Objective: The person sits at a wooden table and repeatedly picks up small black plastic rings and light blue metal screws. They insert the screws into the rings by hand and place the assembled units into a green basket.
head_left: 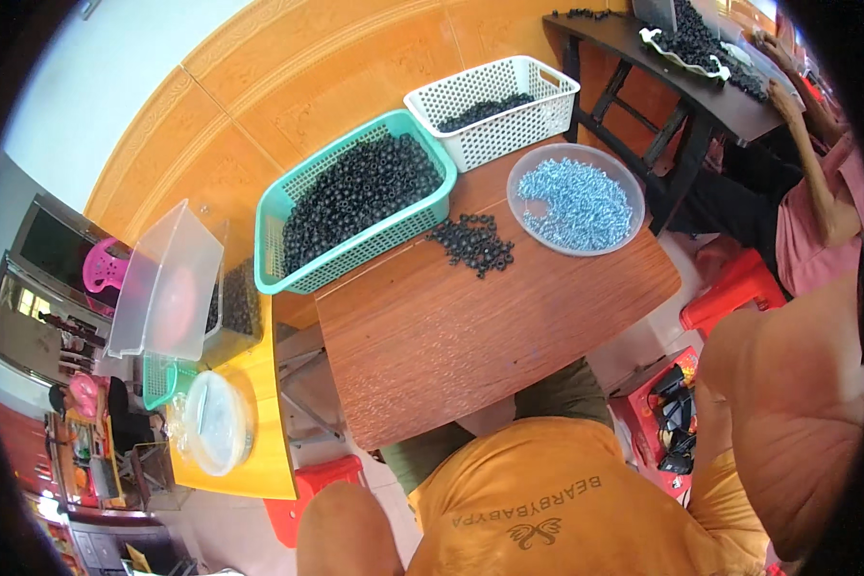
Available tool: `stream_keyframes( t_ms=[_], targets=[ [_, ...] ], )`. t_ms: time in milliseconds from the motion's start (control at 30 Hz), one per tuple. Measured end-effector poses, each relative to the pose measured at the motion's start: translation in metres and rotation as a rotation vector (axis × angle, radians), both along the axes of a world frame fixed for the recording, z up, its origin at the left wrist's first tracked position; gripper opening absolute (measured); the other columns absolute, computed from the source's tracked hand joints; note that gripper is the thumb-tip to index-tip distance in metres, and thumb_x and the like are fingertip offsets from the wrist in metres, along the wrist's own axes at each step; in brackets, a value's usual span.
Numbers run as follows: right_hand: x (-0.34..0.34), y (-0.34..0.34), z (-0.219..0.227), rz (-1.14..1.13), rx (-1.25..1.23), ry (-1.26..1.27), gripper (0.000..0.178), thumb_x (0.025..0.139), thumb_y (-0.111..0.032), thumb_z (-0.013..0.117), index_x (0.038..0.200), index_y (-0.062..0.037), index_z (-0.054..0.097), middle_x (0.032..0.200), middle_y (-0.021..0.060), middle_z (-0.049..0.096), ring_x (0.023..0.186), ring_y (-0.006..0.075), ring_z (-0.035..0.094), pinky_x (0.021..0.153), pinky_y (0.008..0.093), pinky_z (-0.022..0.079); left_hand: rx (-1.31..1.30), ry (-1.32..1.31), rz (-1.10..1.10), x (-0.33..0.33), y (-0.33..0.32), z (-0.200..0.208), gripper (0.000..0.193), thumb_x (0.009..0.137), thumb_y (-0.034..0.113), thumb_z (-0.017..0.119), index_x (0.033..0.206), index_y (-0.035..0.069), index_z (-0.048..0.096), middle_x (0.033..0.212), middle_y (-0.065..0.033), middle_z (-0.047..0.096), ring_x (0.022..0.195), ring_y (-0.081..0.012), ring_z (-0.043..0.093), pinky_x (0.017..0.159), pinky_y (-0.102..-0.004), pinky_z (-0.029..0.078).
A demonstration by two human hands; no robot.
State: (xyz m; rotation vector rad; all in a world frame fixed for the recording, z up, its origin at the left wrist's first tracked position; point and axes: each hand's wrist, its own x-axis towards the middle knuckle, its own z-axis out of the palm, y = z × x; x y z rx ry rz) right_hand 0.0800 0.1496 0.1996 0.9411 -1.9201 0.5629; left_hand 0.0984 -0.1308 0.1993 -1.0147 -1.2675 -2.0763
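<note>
Both my arms are bent up close to the camera, and neither hand shows. Only my left arm appears at the lower edge, and my right arm fills the lower right. In front of me a brown wooden table (432,355) carries a small loose heap of black ring-like pieces (473,245). Beside the heap, at the table's far right, a round clear tub (634,233) holds many small light-blue shiny pieces (576,202). A green basket (374,242) full of black pieces (365,197) stands beyond the heap, left of a white basket (509,136) with fewer black pieces.
On a yellow table (271,451) at left are clear plastic bins (168,288) and a round lidded container (219,422). A co-worker's hands (785,99) are at black pieces on a dark table (610,31). Red stools (734,291) stand nearby.
</note>
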Motion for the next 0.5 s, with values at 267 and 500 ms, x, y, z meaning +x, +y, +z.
stream_keyframes(
  t_ms=[267,500],
  targets=[
    [-0.002,-0.006,0.001,-0.016,0.049,0.000,0.049,0.069,-0.003,0.069,0.114,0.0035,0.052,0.111,0.0170,0.059,0.097,0.0251,0.057,0.078,0.0332,0.045,0.092,-0.212,-0.058,-0.006,-0.007,-0.009,0.041,0.080,0.012,0.061,0.117,0.005,0.045,0.089,-0.0063,0.045,0.083,-0.0205,0.041,0.080,-0.0352,0.034],
    [0.000,-0.006,0.009,-0.040,0.073,-0.011,0.049,0.068,-0.003,0.069,0.113,0.0033,0.052,0.111,0.0170,0.059,0.097,0.0257,0.057,0.078,0.0338,0.045,0.152,-0.472,-0.135,-0.006,-0.015,-0.012,0.042,0.080,0.012,0.061,0.117,0.005,0.044,0.087,-0.0054,0.044,0.081,-0.0197,0.039,0.079,-0.0347,0.033]
  ],
)
